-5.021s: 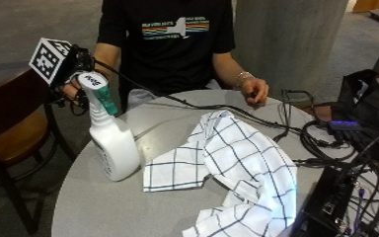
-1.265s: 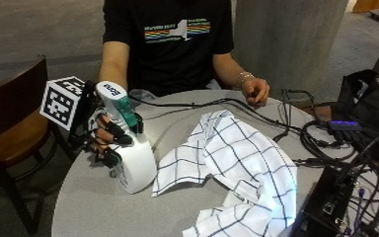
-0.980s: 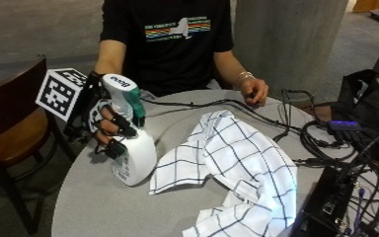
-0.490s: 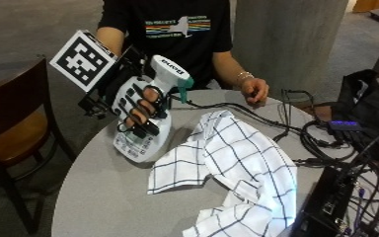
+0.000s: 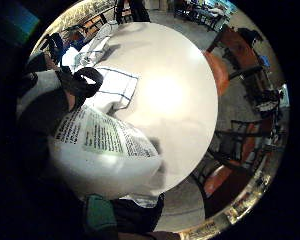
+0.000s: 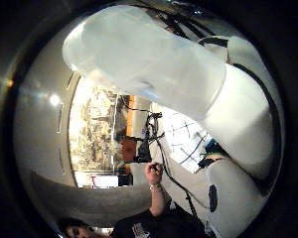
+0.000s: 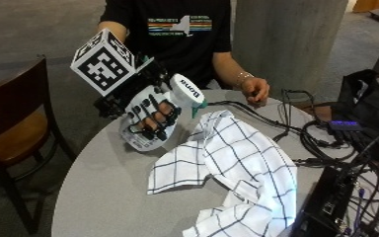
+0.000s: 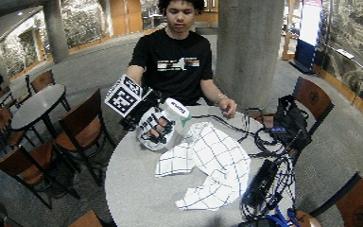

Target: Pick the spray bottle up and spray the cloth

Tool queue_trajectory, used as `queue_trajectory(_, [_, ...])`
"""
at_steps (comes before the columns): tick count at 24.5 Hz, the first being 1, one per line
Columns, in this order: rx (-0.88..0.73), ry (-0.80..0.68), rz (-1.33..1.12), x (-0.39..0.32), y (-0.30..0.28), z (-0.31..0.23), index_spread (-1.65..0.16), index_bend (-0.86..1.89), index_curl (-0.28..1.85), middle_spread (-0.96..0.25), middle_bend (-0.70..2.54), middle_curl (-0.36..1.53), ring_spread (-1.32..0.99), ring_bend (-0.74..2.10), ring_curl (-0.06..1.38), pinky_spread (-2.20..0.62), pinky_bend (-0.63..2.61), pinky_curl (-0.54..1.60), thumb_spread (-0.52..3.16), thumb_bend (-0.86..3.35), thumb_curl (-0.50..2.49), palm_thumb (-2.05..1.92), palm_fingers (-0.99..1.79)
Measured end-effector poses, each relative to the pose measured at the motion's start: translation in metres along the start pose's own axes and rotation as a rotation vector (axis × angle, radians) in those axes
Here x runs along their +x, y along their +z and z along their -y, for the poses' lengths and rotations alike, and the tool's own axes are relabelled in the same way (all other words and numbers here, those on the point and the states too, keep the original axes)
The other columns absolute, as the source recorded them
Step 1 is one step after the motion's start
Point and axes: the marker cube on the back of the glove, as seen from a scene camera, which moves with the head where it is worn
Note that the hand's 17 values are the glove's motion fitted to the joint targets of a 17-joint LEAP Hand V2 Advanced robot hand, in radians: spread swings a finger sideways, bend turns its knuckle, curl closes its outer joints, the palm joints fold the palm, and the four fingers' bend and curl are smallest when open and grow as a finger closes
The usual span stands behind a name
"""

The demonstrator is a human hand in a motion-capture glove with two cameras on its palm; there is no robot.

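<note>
**Operator:** Above the counter (image 7: 104, 197), at its near-left portion, which step is in hand?

**Technician:** The lift is complete and aiming is in progress. The gloved right hand (image 7: 151, 114) holds the spray bottle (image 7: 160, 117) clear of the counter surface. Its fingers (image 7: 157, 121) are curled around the bottle body, clamped on it. The checked cloth (image 7: 232, 170) lies rumpled on the counter, just beside the bottle on the side toward the cables. No spraying is visible.

**Operator:** State the bottle's orientation.

**Technician:** The bottle is tilted, not upright. Its long axis runs on a diagonal: base low and toward the counter edge, white spray head (image 7: 186, 91) high and leaning toward the cloth. The green nozzle part (image 7: 201, 104) points roughly across to the cloth's upper fold. In the little finger side palm view, the printed label (image 5: 97, 137) fills much of the frame, with the cloth (image 5: 112, 90) beyond it on the counter.

**Operator:** What does the next move call for?

**Technician:** In my judgement, two things. First, the nozzle needs directing down onto the cloth, since it appears aimed near the cloth's edge. Second, a finger must reach the trigger. I cannot tell whether any finger is on the trigger now; the grip appears set on the body below the head, so a shift upward may be required.

**Operator:** And the bare hand?

**Technician:** It rests on the far counter edge, apart from the task's things.
</note>
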Motion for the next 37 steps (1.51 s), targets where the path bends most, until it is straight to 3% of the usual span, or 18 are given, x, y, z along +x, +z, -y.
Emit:
queue_trajectory(11, [-0.035,0.040,-0.157,-0.006,-0.001,-0.004,-0.20,0.18,0.51,-0.13,0.42,0.51,-0.11,0.32,0.39,0.06,0.27,0.36,0.30,-0.03,0.73,1.07,1.19])
queue_trajectory(37, [-0.065,0.064,-0.199,-0.003,-0.009,-0.014,-0.18,0.16,0.53,-0.13,0.43,0.53,-0.10,0.36,0.40,0.05,0.29,0.37,0.30,-0.03,0.76,1.06,1.17])
